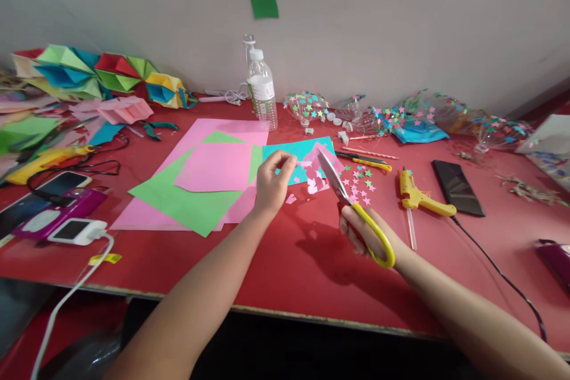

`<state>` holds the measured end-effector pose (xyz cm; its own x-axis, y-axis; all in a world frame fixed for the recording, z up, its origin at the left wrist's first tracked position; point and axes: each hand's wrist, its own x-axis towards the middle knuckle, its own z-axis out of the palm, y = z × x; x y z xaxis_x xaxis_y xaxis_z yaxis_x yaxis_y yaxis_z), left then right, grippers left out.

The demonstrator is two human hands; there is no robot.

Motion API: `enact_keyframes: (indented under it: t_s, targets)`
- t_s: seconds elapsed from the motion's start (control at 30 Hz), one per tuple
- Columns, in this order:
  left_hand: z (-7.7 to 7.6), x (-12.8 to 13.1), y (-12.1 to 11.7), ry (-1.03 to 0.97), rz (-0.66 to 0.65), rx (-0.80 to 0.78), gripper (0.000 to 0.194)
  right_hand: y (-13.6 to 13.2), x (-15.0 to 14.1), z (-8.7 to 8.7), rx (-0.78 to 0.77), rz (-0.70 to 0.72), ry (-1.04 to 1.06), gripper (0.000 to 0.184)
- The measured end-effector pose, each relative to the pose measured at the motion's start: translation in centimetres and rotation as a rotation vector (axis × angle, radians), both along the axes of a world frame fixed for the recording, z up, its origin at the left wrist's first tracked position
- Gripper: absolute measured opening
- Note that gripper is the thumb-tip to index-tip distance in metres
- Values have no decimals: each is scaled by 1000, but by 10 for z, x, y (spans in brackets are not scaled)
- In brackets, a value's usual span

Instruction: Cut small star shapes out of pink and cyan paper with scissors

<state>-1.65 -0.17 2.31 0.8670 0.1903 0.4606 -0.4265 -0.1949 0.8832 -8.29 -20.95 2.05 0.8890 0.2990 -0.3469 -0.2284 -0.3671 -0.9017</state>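
My left hand (271,184) is closed in a pinch on a small pink paper piece (304,163), which sticks out to the right of the fingertips. Yellow-handled scissors (333,174) are gripped in my right hand (352,230), blades pointing up and to the left, just right of that piece. Whether the blades are slightly parted is hard to make out. Beneath them, pink paper scraps (312,184) lie on and around a blue sheet (278,151). Small pink and green paper stars (355,183) are scattered to the right of the scraps.
Pink and green sheets (214,167) overlap at left. A plastic bottle (263,92) stands behind. A yellow glue gun (416,197), a black phone (458,187) and a cutter knife (371,161) lie right. Star-covered clear plastic pieces (307,108) line the wall; folded paper shapes (116,71) sit back left.
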Motion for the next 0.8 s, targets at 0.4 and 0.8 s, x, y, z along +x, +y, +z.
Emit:
enact_keyframes:
  t_s: [0.4,0.8]
  targets:
    - [-12,2,-10,217,-193,-223,22,3,-1,-3,-12,31,29,52]
    - [-8,0,-12,250,-149,-326,13,6,-1,-4,-21,21,1,49]
